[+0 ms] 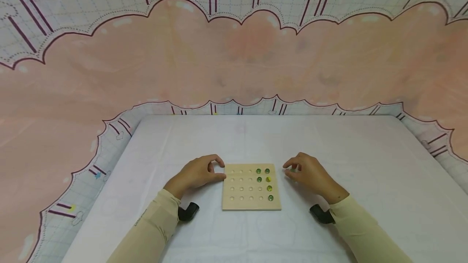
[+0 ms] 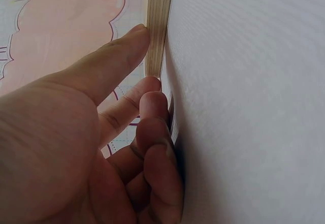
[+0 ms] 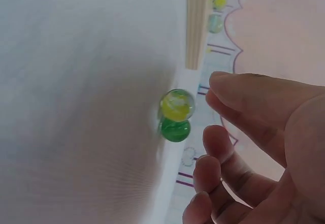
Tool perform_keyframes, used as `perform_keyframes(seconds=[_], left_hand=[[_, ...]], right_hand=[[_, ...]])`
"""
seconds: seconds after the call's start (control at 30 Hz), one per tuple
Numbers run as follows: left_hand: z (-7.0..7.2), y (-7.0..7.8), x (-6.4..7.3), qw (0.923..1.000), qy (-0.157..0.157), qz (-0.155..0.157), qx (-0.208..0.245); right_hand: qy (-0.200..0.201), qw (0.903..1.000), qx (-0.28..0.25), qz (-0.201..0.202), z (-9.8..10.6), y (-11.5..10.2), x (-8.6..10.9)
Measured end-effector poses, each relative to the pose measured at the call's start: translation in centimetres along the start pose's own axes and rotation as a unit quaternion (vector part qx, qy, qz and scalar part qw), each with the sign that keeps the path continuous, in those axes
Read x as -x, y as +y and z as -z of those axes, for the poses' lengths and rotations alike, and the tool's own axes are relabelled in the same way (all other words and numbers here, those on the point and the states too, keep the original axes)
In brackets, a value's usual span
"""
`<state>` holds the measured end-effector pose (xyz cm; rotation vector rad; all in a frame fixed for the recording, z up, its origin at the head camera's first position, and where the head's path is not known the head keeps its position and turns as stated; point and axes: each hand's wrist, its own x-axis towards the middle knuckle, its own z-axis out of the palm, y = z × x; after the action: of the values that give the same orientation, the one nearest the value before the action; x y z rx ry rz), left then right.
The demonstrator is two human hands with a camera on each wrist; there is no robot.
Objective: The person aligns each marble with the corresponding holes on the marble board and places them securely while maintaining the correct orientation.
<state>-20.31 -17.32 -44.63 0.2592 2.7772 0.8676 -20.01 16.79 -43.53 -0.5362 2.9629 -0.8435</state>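
Note:
A square wooden board point(image 1: 241, 205) with rows of shallow round dimples lies flat on the white tabletop. Green and yellow glass marbles point(image 1: 269, 188) fill its right column, and a pair sits in the upper part of the neighbouring column. My left hand point(image 1: 199, 172) touches the board's left edge near the far corner, thumb tip point(image 2: 139, 36) against the side. To the right of the board hovers my right hand point(image 1: 310, 175), fingers bent, nothing showing between them. In the right wrist view, a yellow marble point(image 3: 177, 105) and a green marble point(image 3: 175, 130) lie near these fingertips.
White cloth covers the table point(image 1: 234, 137). Behind it hangs a peach backdrop point(image 1: 234, 64) with cloud outlines. A black wrist camera point(image 1: 188, 212) sits at my left wrist, another black camera point(image 1: 321, 214) at my right.

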Motion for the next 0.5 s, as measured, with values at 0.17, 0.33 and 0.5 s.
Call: perform_keyframes(seconds=[0.17,0.33,0.5], left_hand=[[0.02,0.03,-0.07,1.0000,0.000,-0.002,-0.001],[0.01,0.01,-0.16,1.0000,-0.002,0.000,0.001],[-0.02,-0.04,-0.21,1.0000,-0.002,-0.001,0.004]], right_hand=[[-0.009,0.9998,0.000,-0.016,-0.16,0.30,-0.23],[-0.017,0.9994,-0.002,-0.030,-0.16,0.45,-0.39],[-0.021,0.9991,-0.005,-0.038,-0.18,0.61,-0.46]])
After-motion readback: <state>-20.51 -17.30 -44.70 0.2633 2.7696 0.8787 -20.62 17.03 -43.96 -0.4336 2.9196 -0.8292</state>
